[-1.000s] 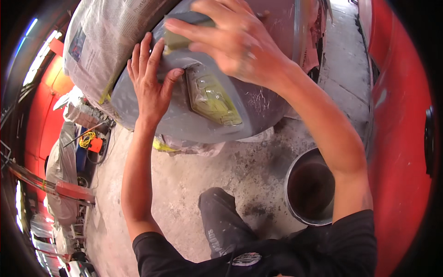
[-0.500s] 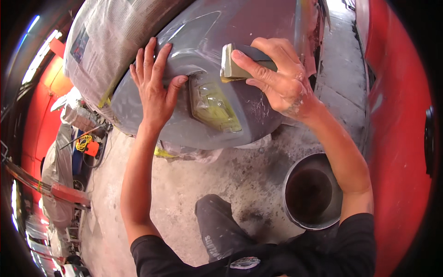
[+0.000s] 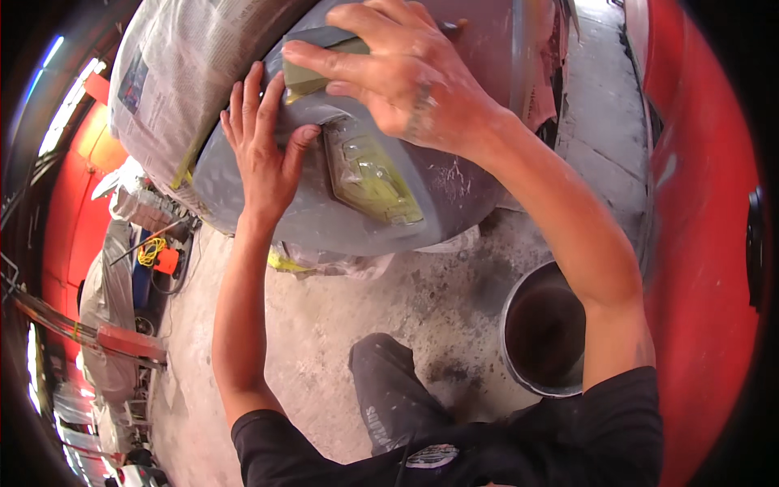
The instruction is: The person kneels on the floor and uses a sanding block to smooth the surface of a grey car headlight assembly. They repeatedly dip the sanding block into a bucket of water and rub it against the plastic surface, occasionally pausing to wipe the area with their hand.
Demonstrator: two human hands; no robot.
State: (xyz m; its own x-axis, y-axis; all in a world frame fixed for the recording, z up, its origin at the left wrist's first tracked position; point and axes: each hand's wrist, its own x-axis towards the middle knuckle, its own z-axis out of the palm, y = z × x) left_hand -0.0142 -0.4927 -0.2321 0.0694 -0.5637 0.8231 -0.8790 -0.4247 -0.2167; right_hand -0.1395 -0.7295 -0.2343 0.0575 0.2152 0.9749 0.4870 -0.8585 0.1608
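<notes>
1. The right hand (image 3: 410,81) has its fingers clasped around a grey-and-olive block (image 3: 312,79), at the far left part of a grey, car-like body panel (image 3: 324,223).
2. The left hand (image 3: 264,166) lies just nearer and left of the block, fingers spread on the panel and grasping nothing.
3. Right of the left thumb, a recess (image 3: 372,183) in the panel shows a yellowish, film-like surface.
4. Newspaper (image 3: 191,81) with columns of small print and a dark picture covers the far left.
5. Pale lettering runs down the dark trouser leg (image 3: 389,385); the black shirt (image 3: 341,456) carries an oval printed emblem.
6. On the concrete floor (image 3: 308,325), near right, stands a round bucket (image 3: 507,345), partly behind the right arm; its inside is dark, and I cannot tell what it holds.
</notes>
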